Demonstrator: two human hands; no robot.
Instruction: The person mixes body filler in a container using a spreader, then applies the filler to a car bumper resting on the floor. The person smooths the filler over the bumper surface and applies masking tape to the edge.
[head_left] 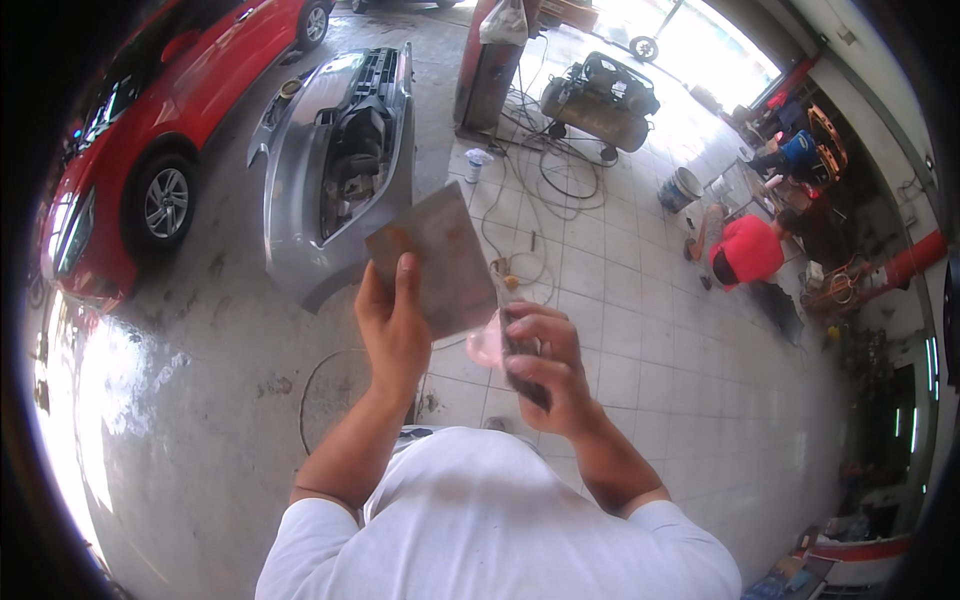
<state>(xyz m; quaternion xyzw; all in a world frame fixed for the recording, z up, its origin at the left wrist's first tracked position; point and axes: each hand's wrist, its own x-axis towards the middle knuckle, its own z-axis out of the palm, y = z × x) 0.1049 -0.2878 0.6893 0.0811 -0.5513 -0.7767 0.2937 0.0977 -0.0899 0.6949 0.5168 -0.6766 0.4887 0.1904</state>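
My left hand (397, 338) grips a flat grey rectangular plate (440, 265) at its lower left edge, thumb lying on its face. A few brownish smears mark the plate. Close by on the right, my right hand (556, 372) is closed around a thin dark putty spreader (526, 386), which is tilted steeply. Pink putty (486, 346) shows beside the spreader, near the plate's lower right corner; whether it touches the plate I cannot tell. Beyond my left hand, a silver-grey car bumper (290, 200) rests on the floor.
A red car (165, 110) stands at the left. Farther off are a red cabinet (487, 90), an air compressor (600, 110) and loose hoses (550, 165). A white tub (476, 163) and a bucket (680, 189) sit on the tiles. A person in red (748, 250) crouches at the right.
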